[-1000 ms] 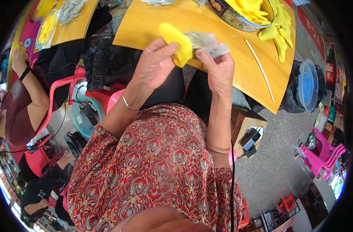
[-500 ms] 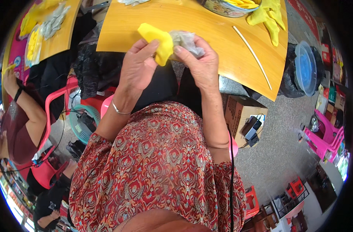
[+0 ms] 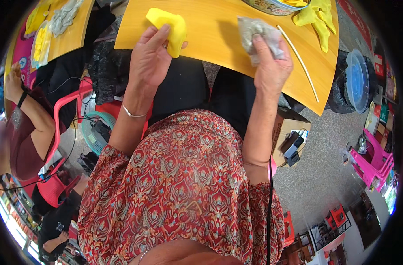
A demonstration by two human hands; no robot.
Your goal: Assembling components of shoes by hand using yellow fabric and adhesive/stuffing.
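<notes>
A soft yellow cloth piece (image 3: 171, 27), folded or sewn into a bent shape, is pinched between the thumb and fingers of my left hand (image 3: 149, 64), above the table's near edge. My right hand (image 3: 274, 73) grips a crumpled clear plastic bag (image 3: 250, 31) with something greyish inside; its exact contents cannot be made out. The two hands are well apart. A thin pale stick (image 3: 297, 62) lies on the wooden table (image 3: 201, 26) just right of my right hand. Beyond it, a yellow cloth item with several limbs (image 3: 318, 22) rests at the far right.
A round tin (image 3: 278, 8) with yellow pieces stands at the table's far side. To the left, a co-worker's arm (image 3: 36, 115) is beside another table with yellow and grey pieces. A cardboard box (image 3: 289, 132) and a blue plastic basin (image 3: 357, 81) are on the right.
My hands have separated: the right one moved right with the plastic bag, the left one slightly left and away from me with the yellow piece. The bag and yellow piece were together before.
</notes>
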